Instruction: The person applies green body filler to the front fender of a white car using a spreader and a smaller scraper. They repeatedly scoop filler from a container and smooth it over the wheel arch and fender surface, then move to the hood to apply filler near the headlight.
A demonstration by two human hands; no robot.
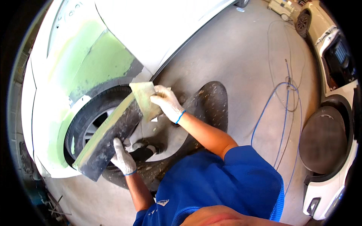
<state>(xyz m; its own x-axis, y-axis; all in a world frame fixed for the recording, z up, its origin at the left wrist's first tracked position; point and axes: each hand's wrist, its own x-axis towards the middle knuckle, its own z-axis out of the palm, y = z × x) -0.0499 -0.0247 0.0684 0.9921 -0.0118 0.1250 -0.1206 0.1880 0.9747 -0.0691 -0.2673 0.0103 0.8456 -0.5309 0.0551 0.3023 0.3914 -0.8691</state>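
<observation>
A long body panel [113, 137], black with pale green patches along its upper edge, slants across the front of the car's wheel [94, 126]. Its far end flares into a pale green section [145, 101]; I cannot tell whether this is one piece with the rest. My right hand [167, 103], in a white knitted glove with a blue cuff, is closed on that far end. Nearer me, my left hand [123, 157], gloved alike, grips the panel's lower edge with the thumb up on its face. Behind it, the white car's fender [86, 56] carries broad green and grey patches.
A dark speckled curved piece [215, 103] lies on the floor beside my legs. Blue and dark hoses [288, 94] loop over the concrete to the right. Another car [335, 88] stands along the right side, with a round dark object [324, 140] by it.
</observation>
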